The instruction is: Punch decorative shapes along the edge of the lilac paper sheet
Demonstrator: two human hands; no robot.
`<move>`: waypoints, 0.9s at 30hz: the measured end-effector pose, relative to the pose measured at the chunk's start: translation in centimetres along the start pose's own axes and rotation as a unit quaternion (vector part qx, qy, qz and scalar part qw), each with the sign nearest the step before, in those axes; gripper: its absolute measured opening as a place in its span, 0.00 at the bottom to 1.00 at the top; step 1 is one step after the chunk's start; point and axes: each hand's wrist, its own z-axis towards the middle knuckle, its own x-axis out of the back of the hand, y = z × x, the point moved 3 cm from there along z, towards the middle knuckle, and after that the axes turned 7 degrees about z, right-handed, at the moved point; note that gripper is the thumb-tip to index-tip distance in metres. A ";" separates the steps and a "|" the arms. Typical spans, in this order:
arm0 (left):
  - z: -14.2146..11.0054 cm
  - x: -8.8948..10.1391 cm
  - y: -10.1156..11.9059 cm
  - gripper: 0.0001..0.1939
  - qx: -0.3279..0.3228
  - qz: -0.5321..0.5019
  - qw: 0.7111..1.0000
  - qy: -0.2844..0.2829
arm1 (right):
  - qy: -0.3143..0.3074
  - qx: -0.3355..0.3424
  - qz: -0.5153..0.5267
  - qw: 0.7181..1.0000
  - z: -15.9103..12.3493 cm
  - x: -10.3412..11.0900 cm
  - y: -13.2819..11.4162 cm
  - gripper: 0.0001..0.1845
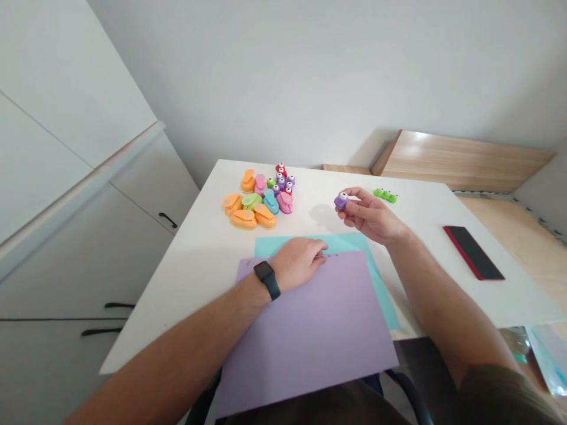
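Lilac paper (305, 336) lies under the left hand (297, 262), grip unclear; the right hand (371, 217)'s fingers pinch a purple punch (341, 202).

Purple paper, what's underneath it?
A light blue sheet shows past its far and right edges, on the white table. The rest of what lies beneath the purple paper is covered.

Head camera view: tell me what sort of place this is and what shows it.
Probably a room at home, perhaps a bedroom with a craft corner: what look like paper punches on a white table, cabinets alongside, and a wooden panel that may belong to a bed.
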 end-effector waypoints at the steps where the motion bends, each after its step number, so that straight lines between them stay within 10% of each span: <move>1: 0.0 0.0 0.0 0.09 0.000 -0.002 1.000 0.000 | -0.002 -0.007 0.010 1.000 -1.0 0.2 -0.2 0.22; 11: 0.1 -0.3 -0.3 0.11 0.017 -0.030 0.999 0.017 | 0.036 0.000 -0.054 0.998 -4.8 1.3 0.9 0.17; 27: 0.3 0.2 -0.4 0.11 0.033 -0.045 0.998 0.030 | -0.097 0.008 -0.374 0.922 -5.3 1.6 1.4 0.21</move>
